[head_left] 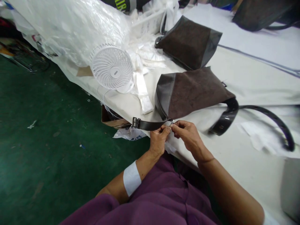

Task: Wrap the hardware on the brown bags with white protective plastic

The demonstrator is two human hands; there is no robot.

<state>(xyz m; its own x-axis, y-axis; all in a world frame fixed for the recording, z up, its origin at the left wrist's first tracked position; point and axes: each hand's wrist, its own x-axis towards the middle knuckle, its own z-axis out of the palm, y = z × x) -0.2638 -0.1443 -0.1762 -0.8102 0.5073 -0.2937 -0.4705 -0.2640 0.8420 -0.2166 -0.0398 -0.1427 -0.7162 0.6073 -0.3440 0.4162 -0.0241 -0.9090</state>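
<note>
One pale-covered table [253, 90] spans the right of the frame, bearing three dark bags: a suede-look handbag [197, 92] at centre, likely laid near the edge for reach, a second bag [185, 42] above, a third bag [264, 14] cut off upper right. One white fan [112, 67] sits left of centre. At lower centre, the left hand [159, 137] pinches one buckled strap [151, 125]; the right hand [189, 134] pinches one metal fitting [172, 122], presumably steadying it.
</note>
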